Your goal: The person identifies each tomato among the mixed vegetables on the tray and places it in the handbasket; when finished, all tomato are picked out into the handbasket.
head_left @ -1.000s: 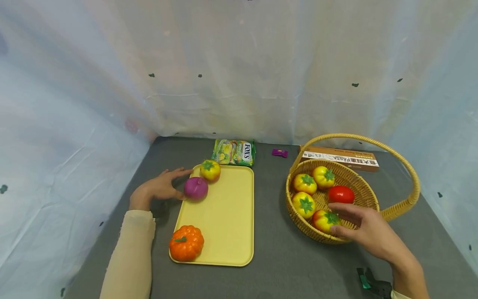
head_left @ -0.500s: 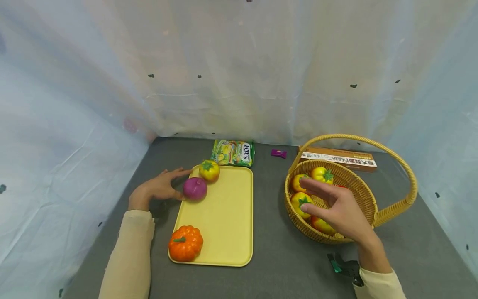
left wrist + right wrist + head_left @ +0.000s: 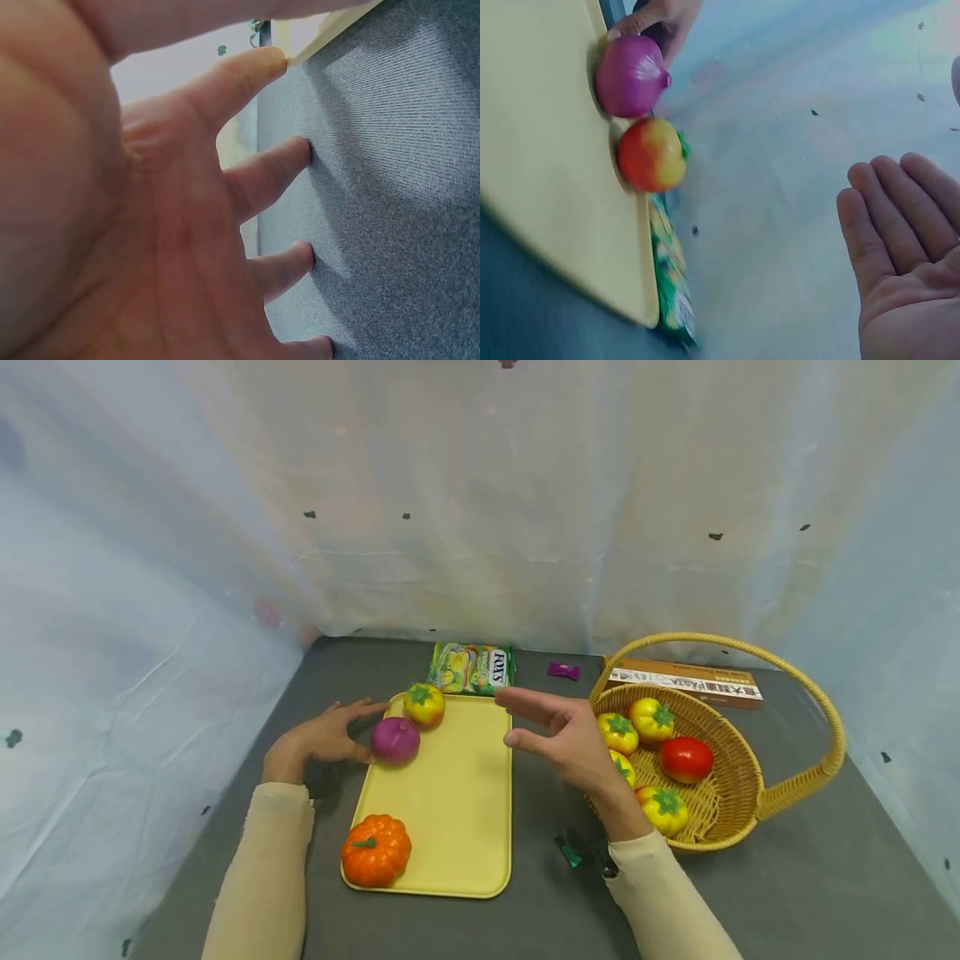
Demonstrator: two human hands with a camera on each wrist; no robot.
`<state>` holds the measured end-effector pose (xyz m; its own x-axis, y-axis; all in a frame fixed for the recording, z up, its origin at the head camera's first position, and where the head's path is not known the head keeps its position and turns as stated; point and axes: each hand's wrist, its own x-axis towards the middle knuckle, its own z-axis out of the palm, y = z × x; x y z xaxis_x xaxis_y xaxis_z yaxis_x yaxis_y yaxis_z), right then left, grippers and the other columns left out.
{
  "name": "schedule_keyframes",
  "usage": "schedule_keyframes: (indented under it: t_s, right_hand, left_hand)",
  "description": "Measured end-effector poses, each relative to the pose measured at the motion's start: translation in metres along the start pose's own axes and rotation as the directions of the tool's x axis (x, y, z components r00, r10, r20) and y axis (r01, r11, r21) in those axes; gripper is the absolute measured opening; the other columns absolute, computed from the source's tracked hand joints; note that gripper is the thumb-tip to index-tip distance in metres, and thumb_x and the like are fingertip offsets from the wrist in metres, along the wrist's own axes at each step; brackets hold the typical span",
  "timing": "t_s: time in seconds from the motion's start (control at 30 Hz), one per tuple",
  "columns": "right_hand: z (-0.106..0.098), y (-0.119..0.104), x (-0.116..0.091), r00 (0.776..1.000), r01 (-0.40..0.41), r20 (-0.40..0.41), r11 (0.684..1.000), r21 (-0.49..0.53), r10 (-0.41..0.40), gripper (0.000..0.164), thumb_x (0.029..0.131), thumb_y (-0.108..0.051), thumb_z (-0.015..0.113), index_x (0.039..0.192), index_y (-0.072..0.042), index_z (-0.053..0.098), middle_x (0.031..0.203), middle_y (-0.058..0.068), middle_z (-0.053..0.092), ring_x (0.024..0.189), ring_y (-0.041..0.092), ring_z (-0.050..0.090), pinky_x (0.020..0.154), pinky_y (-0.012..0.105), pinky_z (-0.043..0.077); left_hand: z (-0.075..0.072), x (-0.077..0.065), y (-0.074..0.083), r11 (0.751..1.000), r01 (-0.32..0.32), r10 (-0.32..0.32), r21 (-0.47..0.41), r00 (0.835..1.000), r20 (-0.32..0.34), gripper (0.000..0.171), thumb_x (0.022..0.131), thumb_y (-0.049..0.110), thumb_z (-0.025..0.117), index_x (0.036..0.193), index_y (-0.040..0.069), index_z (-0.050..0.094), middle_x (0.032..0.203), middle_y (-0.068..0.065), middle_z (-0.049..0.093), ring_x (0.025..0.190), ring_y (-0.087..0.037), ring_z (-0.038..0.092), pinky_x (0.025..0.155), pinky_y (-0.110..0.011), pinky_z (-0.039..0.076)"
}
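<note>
My left hand (image 3: 322,737) lies at the tray's left edge with its fingers spread. In the left wrist view its fingertips press on the grey cloth (image 3: 405,187), one at the tray's rim. Beside it on the yellow tray (image 3: 457,810) sit a purple onion (image 3: 395,741) and a yellow-red fruit with a green leafy top (image 3: 424,706). An orange pumpkin (image 3: 377,851) occupies the tray's near left corner. My right hand (image 3: 566,739) hovers between tray and basket, fingers straight, thumb apart, holding nothing. In the right wrist view its palm (image 3: 911,307) shows bare.
The wicker basket (image 3: 738,827) on the right holds several leafy-topped yellow fruits and a red oval one (image 3: 686,759); its tall handle (image 3: 813,693) arches over it. Behind stand a pasta box (image 3: 712,685), a small purple packet (image 3: 563,671) and a green Fox's bag (image 3: 472,668).
My right hand has moved left from over the basket to near the tray's right edge, uncovering the red fruit. The left hand has stayed in place.
</note>
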<state>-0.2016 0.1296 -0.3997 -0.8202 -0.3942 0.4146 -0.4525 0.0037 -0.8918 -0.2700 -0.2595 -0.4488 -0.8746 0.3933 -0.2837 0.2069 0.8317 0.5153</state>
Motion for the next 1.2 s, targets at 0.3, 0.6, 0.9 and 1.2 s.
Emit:
schedule_keyframes:
  t_s: [0.3,0.6,0.9,1.2]
  right_hand:
    - [0.030,0.028,0.045,0.996,-0.086,0.041,0.996,0.013,0.085,0.051,0.088,-0.023,0.078,0.136,-0.014,0.064,0.133,-0.002,0.068,0.126,0.021,0.063,0.099,0.034,0.054]
    - [0.057,0.071,0.077,0.981,-0.159,0.072,0.963,-0.216,0.178,0.059,0.084,-0.041,0.081,0.134,-0.013,0.066,0.135,0.002,0.067,0.123,0.021,0.064,0.104,0.038,0.051]
    - [0.078,0.093,0.099,0.973,-0.189,0.017,0.830,-0.524,0.232,0.062,0.082,-0.049,0.080,0.135,-0.020,0.066,0.129,-0.001,0.070,0.115,0.019,0.068,0.097,0.036,0.055]
    - [0.087,0.098,0.102,0.943,-0.239,0.060,0.795,-0.557,0.326,0.068,0.082,-0.044,0.082,0.141,-0.022,0.060,0.134,-0.001,0.066,0.106,0.014,0.064,0.090,0.031,0.056]
  left_hand:
    - [-0.002,0.000,0.002,1.000,0.009,-0.009,0.013,1.000,0.002,0.092,0.078,0.033,0.082,0.157,0.026,0.036,0.167,-0.019,0.018,0.147,-0.061,0.001,0.104,-0.085,0.010]
    - [0.000,0.001,-0.001,1.000,0.007,-0.007,0.006,1.000,0.005,0.092,0.077,0.035,0.083,0.157,0.026,0.037,0.167,-0.019,0.018,0.147,-0.062,0.001,0.104,-0.085,0.010]
    - [0.000,-0.003,0.002,1.000,0.016,-0.016,-0.014,1.000,0.004,0.093,0.077,0.034,0.083,0.157,0.025,0.037,0.167,-0.019,0.018,0.147,-0.062,0.000,0.105,-0.084,0.011]
    - [0.000,-0.001,0.001,1.000,0.024,-0.024,-0.008,1.000,0.001,0.094,0.077,0.038,0.083,0.157,0.027,0.036,0.167,-0.018,0.018,0.147,-0.061,0.001,0.105,-0.084,0.011]
